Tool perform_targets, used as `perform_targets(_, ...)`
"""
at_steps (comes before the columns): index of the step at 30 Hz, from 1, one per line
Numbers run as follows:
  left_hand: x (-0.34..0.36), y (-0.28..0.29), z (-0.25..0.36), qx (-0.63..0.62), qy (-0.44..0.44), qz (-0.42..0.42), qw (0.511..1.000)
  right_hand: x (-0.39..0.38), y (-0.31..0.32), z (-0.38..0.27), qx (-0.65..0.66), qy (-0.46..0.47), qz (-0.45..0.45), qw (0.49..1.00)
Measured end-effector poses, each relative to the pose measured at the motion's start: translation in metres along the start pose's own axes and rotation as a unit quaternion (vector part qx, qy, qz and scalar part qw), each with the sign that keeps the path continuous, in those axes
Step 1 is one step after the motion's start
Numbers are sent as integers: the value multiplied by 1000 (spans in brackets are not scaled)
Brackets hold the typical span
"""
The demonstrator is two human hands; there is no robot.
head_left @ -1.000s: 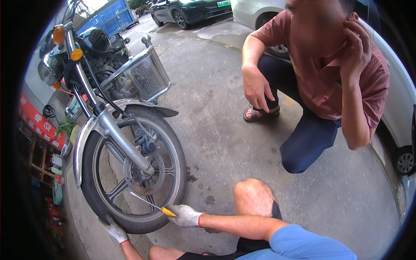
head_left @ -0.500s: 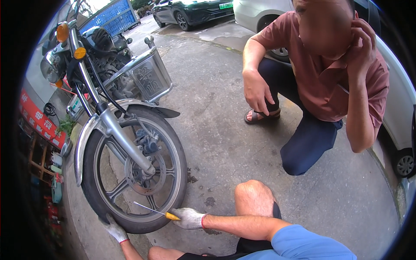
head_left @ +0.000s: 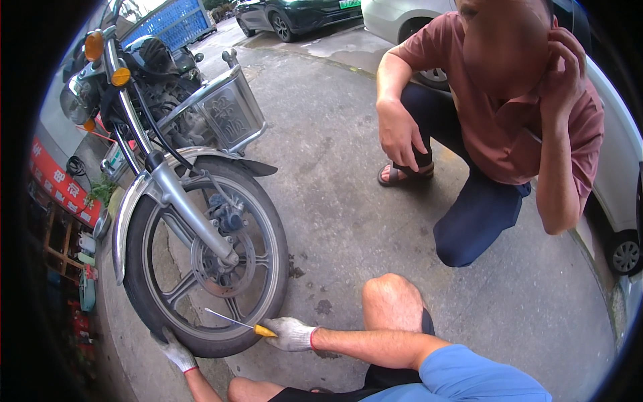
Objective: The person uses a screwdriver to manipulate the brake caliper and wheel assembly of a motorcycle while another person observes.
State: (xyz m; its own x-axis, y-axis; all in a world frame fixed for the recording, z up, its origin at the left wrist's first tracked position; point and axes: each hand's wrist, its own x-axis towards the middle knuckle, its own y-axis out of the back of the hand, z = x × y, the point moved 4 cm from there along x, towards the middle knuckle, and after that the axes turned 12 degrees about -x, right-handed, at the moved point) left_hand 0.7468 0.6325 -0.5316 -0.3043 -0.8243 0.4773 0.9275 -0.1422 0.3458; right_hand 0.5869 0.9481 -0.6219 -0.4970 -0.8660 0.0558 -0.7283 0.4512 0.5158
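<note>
My right hand (head_left: 292, 334), in a white knit glove with a red cuff, is closed round the yellow handle of a screwdriver (head_left: 263, 331). Its thin metal shaft points left across the lower part of a motorcycle's front wheel (head_left: 179, 290). At the lower left of the black tyre (head_left: 149, 313), my left hand (head_left: 177, 353) in a matching glove grips the outer edge. Some of its fingers are hidden by the tyre. A disc brake (head_left: 221, 268) and a silver fork leg (head_left: 191, 211) show at the hub.
Across from me squats a person in a reddish shirt (head_left: 495, 134), one hand at the head, the other over a knee. A metal side box (head_left: 231, 114) sticks out from the motorcycle. Parked cars (head_left: 301, 20) stand behind. Shelves with clutter (head_left: 67, 248) are at far left.
The view has shifted very slightly. Both hands keep their places at the tyre, and the screwdriver still points the same way.
</note>
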Motion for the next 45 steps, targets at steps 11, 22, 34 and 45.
perform_targets(11,-7,-5,19,-8,-3,6,1000,-12,4,12,34,-106,84,990)
perform_targets(22,-5,-1,27,40,-10,23,999,5,-10,60,296,-285,163,897)
perform_targets(34,-6,-4,29,-47,-40,-3,998,15,17,43,375,-257,195,869)
perform_targets(45,-3,-8,17,-76,-12,-20,997,22,20,36,344,-223,218,885)
